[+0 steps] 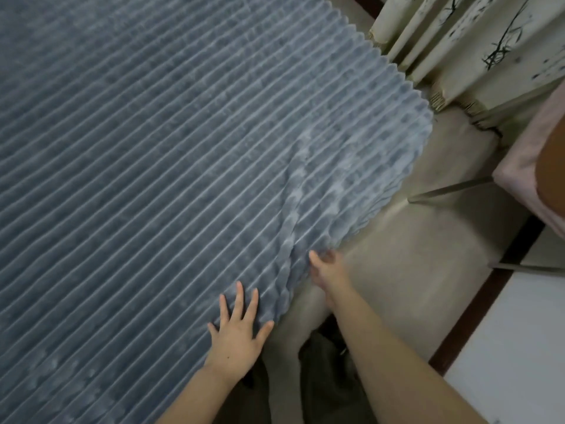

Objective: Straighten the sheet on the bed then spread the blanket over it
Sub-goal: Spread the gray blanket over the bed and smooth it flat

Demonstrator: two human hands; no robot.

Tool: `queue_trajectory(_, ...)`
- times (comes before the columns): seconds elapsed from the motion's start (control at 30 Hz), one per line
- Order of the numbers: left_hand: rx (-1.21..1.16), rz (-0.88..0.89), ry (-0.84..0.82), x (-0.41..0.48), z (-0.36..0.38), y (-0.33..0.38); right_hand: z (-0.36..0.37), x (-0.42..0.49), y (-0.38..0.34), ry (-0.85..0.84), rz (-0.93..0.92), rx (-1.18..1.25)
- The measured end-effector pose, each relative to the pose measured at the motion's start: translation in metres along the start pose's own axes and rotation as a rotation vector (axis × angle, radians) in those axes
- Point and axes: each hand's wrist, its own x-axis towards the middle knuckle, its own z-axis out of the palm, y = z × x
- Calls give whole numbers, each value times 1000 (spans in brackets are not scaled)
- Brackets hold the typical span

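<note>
A grey-blue ribbed blanket [159, 142] lies spread across the bed and fills most of the view. Its right edge hangs over the bed's side, with a crease running up from the lower right. My left hand [237, 335] lies flat on the blanket near that edge, fingers straight and spread. My right hand [327, 270] is at the hanging edge, its fingers curled on the fabric at the foot of the crease. No sheet shows; the blanket covers it.
A beige floor [428, 240] runs along the bed's right side. Cream curtains with dark branch prints [477, 47] hang at the top right. A pink-covered piece of furniture [532, 166] and a white surface with a dark frame [513, 338] stand at the right.
</note>
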Motion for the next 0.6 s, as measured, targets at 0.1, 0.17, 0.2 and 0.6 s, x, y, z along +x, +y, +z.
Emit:
queue_trajectory(0.1,-43,58,13,11,-4,27,-9,45,-48,107,41,58)
queue_trajectory(0.17,-89,105,84,18,-10,45,-19,62,-63,158,125,27)
queue_trajectory(0.2,-112,115,136,23,-14,56,-25,66,-66,166,151,22)
queue_trajectory(0.6,-368,-276,205,124,-47,233,-140,139,-118,-37,83,-85)
